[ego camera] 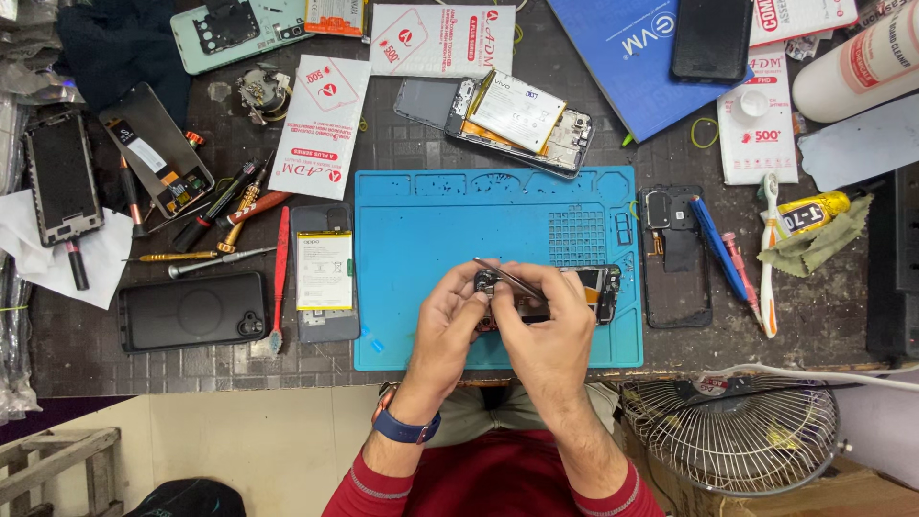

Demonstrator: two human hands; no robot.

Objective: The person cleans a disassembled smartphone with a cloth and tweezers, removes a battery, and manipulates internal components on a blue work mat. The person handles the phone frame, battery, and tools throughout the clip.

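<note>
Both hands grip the opened phone over the blue mat.

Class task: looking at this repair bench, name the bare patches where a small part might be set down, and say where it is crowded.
Bare: the blue mat's upper left, above the hands, and its strip along the front edge. Crowded: the screwdrivers and phones left of the mat, the opened phone behind it, the frame to its right.

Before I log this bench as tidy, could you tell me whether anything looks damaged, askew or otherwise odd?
Yes. An opened phone lies askew above the blue mat, its battery lifted crooked. A back-less phone beside the mat shows its battery. Screwdrivers lie scattered at left. Both hands, left hand and right hand, hold a stripped phone.
</note>
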